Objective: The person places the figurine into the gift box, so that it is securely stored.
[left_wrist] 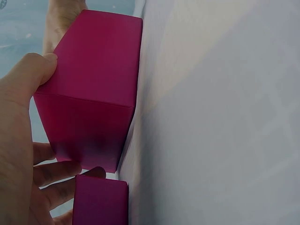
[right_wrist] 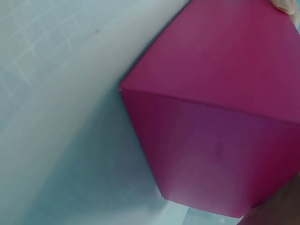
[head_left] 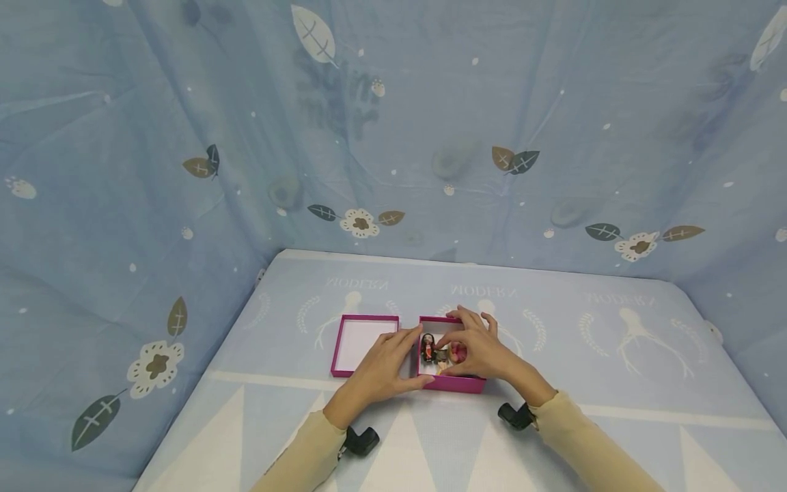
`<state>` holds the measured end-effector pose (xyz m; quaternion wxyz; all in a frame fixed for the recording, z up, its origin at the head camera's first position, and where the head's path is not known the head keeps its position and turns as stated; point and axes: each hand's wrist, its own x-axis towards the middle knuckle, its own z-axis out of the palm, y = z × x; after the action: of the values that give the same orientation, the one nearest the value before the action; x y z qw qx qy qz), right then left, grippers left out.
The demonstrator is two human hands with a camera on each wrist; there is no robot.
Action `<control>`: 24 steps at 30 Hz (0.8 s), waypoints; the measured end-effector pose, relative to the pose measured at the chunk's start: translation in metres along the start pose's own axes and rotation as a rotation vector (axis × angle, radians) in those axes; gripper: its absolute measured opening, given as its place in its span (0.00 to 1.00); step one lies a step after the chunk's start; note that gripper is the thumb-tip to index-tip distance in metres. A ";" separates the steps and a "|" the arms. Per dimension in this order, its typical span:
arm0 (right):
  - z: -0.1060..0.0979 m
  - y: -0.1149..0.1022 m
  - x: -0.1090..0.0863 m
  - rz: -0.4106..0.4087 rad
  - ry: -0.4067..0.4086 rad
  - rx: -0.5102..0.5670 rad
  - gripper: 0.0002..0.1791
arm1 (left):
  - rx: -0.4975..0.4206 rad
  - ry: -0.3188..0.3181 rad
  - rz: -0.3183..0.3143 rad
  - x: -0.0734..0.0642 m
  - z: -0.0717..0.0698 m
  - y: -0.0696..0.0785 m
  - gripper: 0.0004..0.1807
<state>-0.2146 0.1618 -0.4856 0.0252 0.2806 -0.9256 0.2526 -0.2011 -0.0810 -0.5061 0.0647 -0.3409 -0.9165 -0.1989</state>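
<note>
A magenta box [head_left: 453, 384] stands without its lid, and small dolls lie inside it. My left hand [head_left: 384, 365] steadies the box from the left, thumb at the front rim and fingers along the left wall. In the left wrist view the thumb [left_wrist: 40, 70] presses the box's upper edge. My right hand [head_left: 482, 348] reaches in over the right side, thumb and index finger curved around a small doll with pink hair [head_left: 458, 352], partly hidden by the hand. A dark-haired doll in red [head_left: 427, 348] lies at the box's left side.
The shallow magenta-rimmed lid [head_left: 365, 342], white inside, lies left of the box with its hollow side up. A pale blue patterned cloth [head_left: 615, 369] covers the table. Blue printed fabric [head_left: 430, 123] hangs behind and at the sides.
</note>
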 end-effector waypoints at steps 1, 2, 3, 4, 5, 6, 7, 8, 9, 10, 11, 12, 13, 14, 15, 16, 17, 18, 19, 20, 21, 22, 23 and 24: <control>0.000 0.000 0.000 -0.004 -0.004 -0.003 0.22 | 0.000 -0.001 0.000 0.000 0.000 0.000 0.52; 0.000 0.001 0.000 -0.008 -0.008 -0.006 0.23 | 0.001 -0.001 0.000 0.000 0.000 0.000 0.51; -0.001 0.001 0.000 -0.005 -0.016 -0.010 0.23 | 0.001 -0.001 0.000 0.000 0.001 0.000 0.51; -0.002 0.001 0.000 -0.001 -0.027 -0.007 0.23 | 0.001 -0.002 0.000 0.000 0.001 -0.001 0.51; -0.002 0.001 0.000 0.001 -0.037 -0.007 0.23 | 0.001 -0.002 0.000 0.000 0.001 -0.001 0.51; -0.003 0.001 0.000 0.004 -0.046 -0.010 0.23 | 0.001 -0.002 0.000 0.000 0.001 -0.001 0.51; -0.003 0.001 0.001 0.009 -0.055 -0.009 0.24 | 0.002 -0.003 -0.001 0.000 0.001 -0.001 0.51; -0.004 0.001 0.001 0.012 -0.063 -0.006 0.24 | 0.004 -0.001 0.001 0.000 0.001 -0.001 0.51; -0.005 0.001 0.001 0.018 -0.071 0.001 0.24 | 0.003 -0.002 0.000 0.000 0.001 -0.001 0.51; -0.005 0.001 0.001 0.019 -0.074 0.005 0.24 | 0.005 -0.003 0.000 0.000 0.001 -0.001 0.51; -0.005 0.002 0.000 0.019 -0.077 0.008 0.24 | 0.005 -0.002 -0.001 0.000 0.001 -0.001 0.51; -0.005 0.002 0.000 0.017 -0.076 0.008 0.24 | 0.005 -0.003 -0.002 0.000 0.001 -0.001 0.51; -0.005 0.002 0.000 0.015 -0.077 0.013 0.24 | 0.006 -0.002 -0.002 0.000 0.001 -0.001 0.51; -0.005 0.003 0.000 0.011 -0.076 0.015 0.24 | 0.005 -0.002 -0.003 0.000 0.001 -0.001 0.51; -0.005 0.003 0.000 0.008 -0.075 0.016 0.24 | 0.004 -0.004 -0.006 0.000 0.001 -0.001 0.52; -0.005 0.004 0.000 0.004 -0.073 0.012 0.24 | 0.004 -0.004 -0.007 0.000 0.001 -0.001 0.52; -0.005 0.004 0.000 0.001 -0.073 0.012 0.24 | 0.003 -0.004 -0.008 0.000 0.001 -0.001 0.52; -0.005 0.004 -0.001 -0.002 -0.072 0.013 0.24 | 0.003 -0.005 -0.008 0.000 0.001 -0.001 0.51; -0.005 0.004 -0.001 -0.004 -0.074 0.017 0.24 | 0.003 -0.006 -0.008 0.000 0.001 -0.001 0.51; -0.005 0.005 -0.001 -0.006 -0.075 0.018 0.25 | 0.002 -0.008 -0.009 0.000 0.001 -0.001 0.51; -0.006 0.005 -0.001 -0.007 -0.078 0.023 0.25 | 0.002 -0.011 -0.010 0.001 0.000 0.000 0.51; -0.006 0.005 -0.001 -0.010 -0.080 0.025 0.25 | 0.002 -0.012 -0.011 0.001 0.000 0.000 0.51; -0.006 0.005 -0.001 -0.013 -0.083 0.031 0.25 | 0.002 -0.012 -0.011 0.001 0.000 0.000 0.51; -0.006 0.005 -0.001 -0.016 -0.085 0.033 0.25 | 0.003 -0.013 -0.011 0.001 0.000 0.000 0.51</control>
<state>-0.2172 0.1688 -0.4823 -0.0167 0.2989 -0.9193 0.2553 -0.2018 -0.0806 -0.5061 0.0581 -0.3369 -0.9192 -0.1956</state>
